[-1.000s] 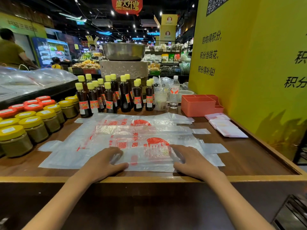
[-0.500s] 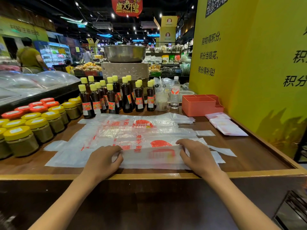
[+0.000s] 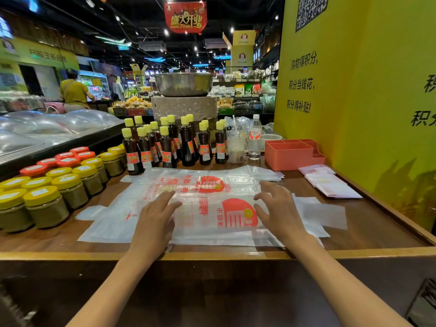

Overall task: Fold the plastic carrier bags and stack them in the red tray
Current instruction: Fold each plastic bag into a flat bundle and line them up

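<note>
Head view shows a translucent white carrier bag point(image 3: 212, 215) printed with a red round logo and red characters, lying folded over on top of other flat bags point(image 3: 113, 223) on the wooden counter point(image 3: 377, 232), its long axis running left to right along the counter's front edge. The left hand point(image 3: 153, 220) presses flat on the bag's left end with straight fingers, and the right hand point(image 3: 280, 213) rests at its right end with fingers spread and loose, gripping nothing. The red tray point(image 3: 292, 154) stands at the far right near the yellow wall point(image 3: 377, 90), with small folded bags point(image 3: 330, 182) lying just in front of it.
</note>
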### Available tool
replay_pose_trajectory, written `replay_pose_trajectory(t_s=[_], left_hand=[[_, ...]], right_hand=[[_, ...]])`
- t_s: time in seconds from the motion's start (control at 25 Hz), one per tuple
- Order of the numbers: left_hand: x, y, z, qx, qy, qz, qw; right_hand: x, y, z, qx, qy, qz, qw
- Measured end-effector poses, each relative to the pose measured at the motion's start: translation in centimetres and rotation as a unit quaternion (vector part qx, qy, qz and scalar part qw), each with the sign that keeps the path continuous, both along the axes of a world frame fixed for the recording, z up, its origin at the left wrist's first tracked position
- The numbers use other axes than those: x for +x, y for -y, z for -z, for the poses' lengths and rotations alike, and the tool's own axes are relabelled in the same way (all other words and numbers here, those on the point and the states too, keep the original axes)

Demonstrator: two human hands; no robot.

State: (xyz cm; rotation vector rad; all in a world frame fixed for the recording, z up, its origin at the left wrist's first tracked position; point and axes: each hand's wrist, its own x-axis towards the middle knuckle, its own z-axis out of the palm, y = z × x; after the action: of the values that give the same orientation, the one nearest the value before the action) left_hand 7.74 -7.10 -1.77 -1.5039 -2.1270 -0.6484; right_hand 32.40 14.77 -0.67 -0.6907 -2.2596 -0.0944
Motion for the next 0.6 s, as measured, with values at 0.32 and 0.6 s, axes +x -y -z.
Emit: replay_pose_trajectory(t_s=[0.32, 0.6], left_hand=[[-0.7, -1.4, 0.3, -0.217, 0.078, 0.056, 0.971], [2.6, -5.6, 1.2, -0.258, 0.11, 0.096, 0.955]], right_hand=[[-3.0, 2.0, 1.7, -0.128, 0.249, -0.096, 0.955], [-3.5, 1.5, 2.3, -0.101, 0.276, -0.132, 0.947]])
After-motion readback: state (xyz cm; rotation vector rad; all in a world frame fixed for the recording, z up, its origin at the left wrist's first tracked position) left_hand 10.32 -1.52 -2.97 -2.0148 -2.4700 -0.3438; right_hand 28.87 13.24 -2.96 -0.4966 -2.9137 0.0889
